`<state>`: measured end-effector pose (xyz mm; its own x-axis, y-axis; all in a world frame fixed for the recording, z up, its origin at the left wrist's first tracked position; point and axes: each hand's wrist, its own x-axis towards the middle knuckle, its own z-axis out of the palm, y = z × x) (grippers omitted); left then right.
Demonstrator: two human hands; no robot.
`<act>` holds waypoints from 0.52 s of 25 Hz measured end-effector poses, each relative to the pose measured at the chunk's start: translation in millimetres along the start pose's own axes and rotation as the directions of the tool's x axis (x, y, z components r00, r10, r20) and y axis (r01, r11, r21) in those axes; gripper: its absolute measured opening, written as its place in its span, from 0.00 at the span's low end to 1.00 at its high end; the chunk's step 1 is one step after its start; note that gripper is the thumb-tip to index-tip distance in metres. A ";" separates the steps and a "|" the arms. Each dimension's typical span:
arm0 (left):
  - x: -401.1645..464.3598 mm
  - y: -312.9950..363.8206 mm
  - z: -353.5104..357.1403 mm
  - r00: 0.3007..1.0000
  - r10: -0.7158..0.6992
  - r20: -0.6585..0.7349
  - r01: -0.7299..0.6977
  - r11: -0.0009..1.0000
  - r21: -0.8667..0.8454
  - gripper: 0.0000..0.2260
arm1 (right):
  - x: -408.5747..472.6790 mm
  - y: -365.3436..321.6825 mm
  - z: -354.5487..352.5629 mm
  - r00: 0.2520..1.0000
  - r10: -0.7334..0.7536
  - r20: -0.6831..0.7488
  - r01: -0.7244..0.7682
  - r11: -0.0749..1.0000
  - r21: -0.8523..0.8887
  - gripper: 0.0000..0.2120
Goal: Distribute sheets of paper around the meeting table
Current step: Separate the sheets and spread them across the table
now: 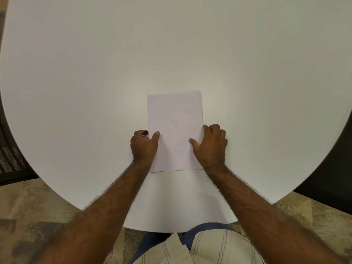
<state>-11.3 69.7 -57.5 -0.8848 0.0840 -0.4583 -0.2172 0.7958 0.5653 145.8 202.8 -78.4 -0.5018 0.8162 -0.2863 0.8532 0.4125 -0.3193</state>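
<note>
I see a single sheet of paper [175,130] lying flat on the white bench [95,73], lengthwise away from the body, directly between the two hands. Left hand [144,146]: fingers curled in at the sheet's left edge, thumb tip resting on the paper; whether it pinches the edge I cannot tell. Right hand [211,147]: fingers bent over the right edge, thumb pressed flat on the sheet, palm on the bench beside it. Both forearms reach in over the near rounded bench rim. Dark mesh chair back [9,159] far out to the left hand's side. Patterned carpet [38,206] below the bench rim.
</note>
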 end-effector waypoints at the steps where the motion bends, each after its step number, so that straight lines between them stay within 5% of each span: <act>1: -0.5 0.0 -0.8 1.000 0.011 -0.006 -0.011 1.000 -0.003 0.21 | -0.4 0.3 0.2 1.000 0.000 -0.002 0.000 1.000 0.007 0.32; 13: -13.9 0.5 -11.9 0.985 0.163 -0.061 -0.169 0.979 -0.111 0.08 | -1.7 -1.4 1.1 1.000 0.014 -0.008 -0.014 1.000 0.012 0.32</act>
<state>-4.0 61.8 -42.7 -0.9319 0.1760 -0.3172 -0.1089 0.6983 0.7075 145.4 200.3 -78.5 -0.4887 0.8249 -0.2839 0.8583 0.3962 -0.3262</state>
